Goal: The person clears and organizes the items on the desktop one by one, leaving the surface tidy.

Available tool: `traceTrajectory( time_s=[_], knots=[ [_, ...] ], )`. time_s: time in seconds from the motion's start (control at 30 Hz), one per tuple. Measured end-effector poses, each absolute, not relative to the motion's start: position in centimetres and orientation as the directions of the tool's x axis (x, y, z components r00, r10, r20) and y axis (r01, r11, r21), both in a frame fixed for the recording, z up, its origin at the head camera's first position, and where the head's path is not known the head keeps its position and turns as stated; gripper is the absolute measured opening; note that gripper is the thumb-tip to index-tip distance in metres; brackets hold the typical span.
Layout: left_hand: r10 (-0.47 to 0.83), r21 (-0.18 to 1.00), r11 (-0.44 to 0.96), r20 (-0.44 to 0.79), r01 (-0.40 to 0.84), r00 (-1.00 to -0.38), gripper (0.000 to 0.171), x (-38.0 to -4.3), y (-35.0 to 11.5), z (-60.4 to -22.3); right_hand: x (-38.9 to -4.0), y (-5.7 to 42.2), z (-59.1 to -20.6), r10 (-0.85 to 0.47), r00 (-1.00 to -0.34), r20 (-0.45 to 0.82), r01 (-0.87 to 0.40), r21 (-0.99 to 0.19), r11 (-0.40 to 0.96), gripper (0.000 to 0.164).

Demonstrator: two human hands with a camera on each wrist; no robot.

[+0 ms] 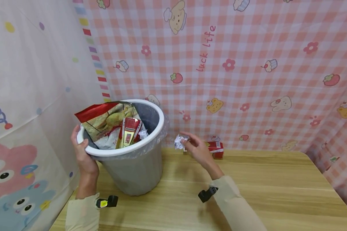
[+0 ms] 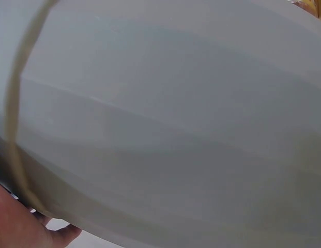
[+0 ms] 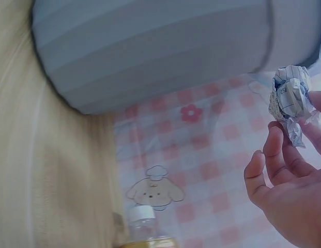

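A grey trash can with a white rim and a clear plastic liner stands on the left of the table. My left hand grips its rim at the left, thumb over the top; the left wrist view is mostly filled by the can's side. Between the thumb and fingers of my right hand is a crumpled ball of printed paper, held in the air to the right of the can. Inside the can lie a red and yellow snack bag, a red and gold carton and a white crumpled piece.
Behind my right hand, a red box lies against the wall cloth at the table's back edge. The right wrist view catches a white-capped bottle low down. Checked pink cloth hangs behind the wooden table.
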State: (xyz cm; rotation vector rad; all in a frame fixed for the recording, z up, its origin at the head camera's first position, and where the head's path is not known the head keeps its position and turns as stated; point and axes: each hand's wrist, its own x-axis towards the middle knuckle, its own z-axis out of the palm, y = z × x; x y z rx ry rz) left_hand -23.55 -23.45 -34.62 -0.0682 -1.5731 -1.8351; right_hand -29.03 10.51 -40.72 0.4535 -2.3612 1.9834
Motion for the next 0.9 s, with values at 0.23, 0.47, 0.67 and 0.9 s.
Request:
traceTrajectory(
  time_s=[0.23,0.47,0.67,0.9],
  knots=[
    [-0.479,0.833,-0.03,0.473,0.552,-0.74,0.056,-23.6,-23.4,-34.7,-28.9,10.8,-39.3,-0.213,-0.945,0.248,-0.285,-0.944,0.167,0.044],
    [-0.493,0.811,-0.06,0.482,0.581,-0.724,0.056,-23.6,-23.5,-34.8,-28.8,10.7,-38.0,-0.24,-0.923,0.301,-0.339,-0.931,0.133,0.045],
    [-0.495,0.814,-0.052,0.482,0.579,-0.723,0.057,-23.7,-23.4,-34.8,-28.7,10.6,-36.9,-0.247,-0.921,0.302,-0.338,-0.934,0.116,0.044],
    [-0.487,0.815,-0.052,0.484,0.578,-0.727,0.057,-23.6,-23.4,-34.7,-28.6,10.4,-35.5,-0.239,-0.924,0.298,-0.326,-0.941,0.087,0.043]
  ],
)
